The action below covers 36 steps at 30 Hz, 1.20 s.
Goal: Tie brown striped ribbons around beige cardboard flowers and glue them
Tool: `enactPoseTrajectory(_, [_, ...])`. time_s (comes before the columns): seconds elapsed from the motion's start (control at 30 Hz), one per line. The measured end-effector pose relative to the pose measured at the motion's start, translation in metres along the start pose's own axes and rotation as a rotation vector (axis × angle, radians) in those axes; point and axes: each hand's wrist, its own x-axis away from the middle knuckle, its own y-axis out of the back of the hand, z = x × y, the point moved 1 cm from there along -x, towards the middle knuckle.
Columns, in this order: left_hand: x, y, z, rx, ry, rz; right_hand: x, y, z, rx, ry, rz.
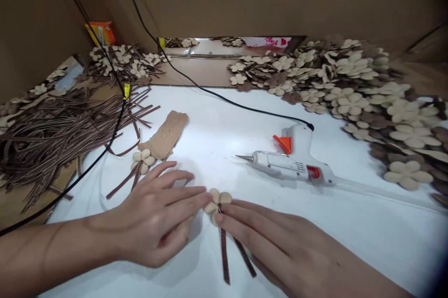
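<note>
White-topped desk (217, 135): glue gun (280, 166) on its side, R of ctr; cardboard scrap (168, 134) w/ ribboned flower (147, 160) by it; second flower (214, 197) up front; flower pile (352, 102) along R; ribbon heap (59, 121) L, ends on the white.

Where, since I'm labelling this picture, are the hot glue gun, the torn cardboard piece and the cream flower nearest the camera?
Hot glue gun (285, 166): head view, white body.
Torn cardboard piece (166, 135): head view, middle of its upper face.
Nearest cream flower (215, 196): head view, upper petal.
</note>
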Motion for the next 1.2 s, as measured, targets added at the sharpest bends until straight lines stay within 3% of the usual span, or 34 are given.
enactPoseTrajectory(0.17, [-0.005, 0.001, -0.003, 0.117, -0.14, 0.069, 0.0, -0.002, -0.003, -0.104, -0.046, -0.015])
enactPoseTrajectory(0.33, [-0.008, 0.004, -0.001, 0.236, -0.112, 0.174, 0.001, -0.01, -0.007, -0.297, -0.149, -0.059])
enactPoseTrajectory(0.43, [-0.009, 0.008, -0.002, 0.337, -0.127, 0.192, -0.002, -0.009, -0.006, -0.573, -0.268, -0.082])
enactPoseTrajectory(0.6, [-0.009, 0.01, -0.003, 0.363, -0.126, 0.164, -0.009, -0.002, -0.002, -1.199, -0.638, 0.005])
enactPoseTrajectory(0.67, [-0.008, 0.008, -0.003, 0.355, -0.098, 0.162, -0.01, -0.004, -0.003, -1.413, -0.694, -0.006])
enactPoseTrajectory(0.77, [-0.006, 0.006, -0.001, 0.345, -0.095, 0.133, -0.009, -0.01, -0.006, -1.635, -0.674, -0.058])
enactPoseTrajectory(0.9, [-0.004, 0.008, 0.002, 0.41, -0.126, 0.056, -0.009, -0.01, -0.006, -1.795, -0.564, -0.032])
enactPoseTrajectory(1.1, [-0.001, 0.012, 0.005, 0.595, -0.015, 0.031, -0.013, 0.002, -0.002, -1.817, -0.498, 0.013])
enactPoseTrajectory(1.2, [0.0, 0.013, 0.004, 0.658, 0.019, 0.024, -0.013, -0.001, -0.003, -1.816, -0.49, 0.024])
